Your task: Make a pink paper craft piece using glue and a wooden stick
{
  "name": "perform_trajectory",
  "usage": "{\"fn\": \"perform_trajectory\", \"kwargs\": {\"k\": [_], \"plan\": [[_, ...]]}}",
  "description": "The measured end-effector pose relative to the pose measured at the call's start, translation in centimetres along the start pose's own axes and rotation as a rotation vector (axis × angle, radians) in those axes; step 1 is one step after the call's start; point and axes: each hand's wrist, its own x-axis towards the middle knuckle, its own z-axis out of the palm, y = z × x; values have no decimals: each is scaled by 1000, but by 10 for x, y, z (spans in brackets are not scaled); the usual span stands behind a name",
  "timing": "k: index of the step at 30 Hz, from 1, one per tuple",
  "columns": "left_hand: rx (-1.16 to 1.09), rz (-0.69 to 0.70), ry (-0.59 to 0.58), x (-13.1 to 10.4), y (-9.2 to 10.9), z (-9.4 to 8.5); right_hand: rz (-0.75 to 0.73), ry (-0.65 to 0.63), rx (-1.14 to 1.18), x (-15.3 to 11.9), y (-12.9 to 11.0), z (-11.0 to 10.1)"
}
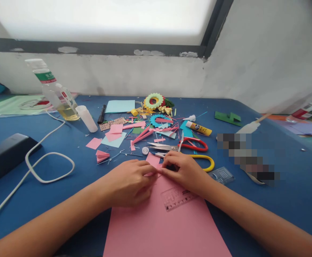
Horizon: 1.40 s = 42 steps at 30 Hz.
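My left hand (131, 180) and my right hand (182, 171) meet fingertip to fingertip above a large pink sheet of paper (156, 232). Both pinch a small piece of pink paper (159, 166), mostly hidden by the fingers. Under my right wrist, a clear plastic ruler (177, 198) lies on the sheet. Just beyond that hand are scissors with a red handle (196, 144), and a yellow handle loop (208, 163) sticks out beside its knuckles. A pink strip (153, 159) shows past the fingertips.
Paper scraps (115, 129) litter the desk's middle, with a yellow glue stick (198, 128) to their right. Toothed paper rings (154, 101) lie farther back. On the left stand a bottle of yellowish liquid (64, 112) and a white tube (86, 119), near a looped white cable (50, 182).
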Motion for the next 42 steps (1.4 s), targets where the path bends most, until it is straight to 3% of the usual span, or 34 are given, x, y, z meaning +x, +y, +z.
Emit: {"fn": "perform_trajectory", "kwargs": {"k": [7,14,23,32,42], "plan": [[-64,9,78,0,-1,2,-4,6,-13,0,1,2],[33,4,38,2,1,3,18,6,-12,0,-2,1],[-44,-87,31,4,8,1,105,29,5,4,-1,1],[-30,-144,58,3,14,4,98,-13,35,1,1,-2],[10,-109,41,4,13,1,142,-60,17,6,-6,-6]]}}
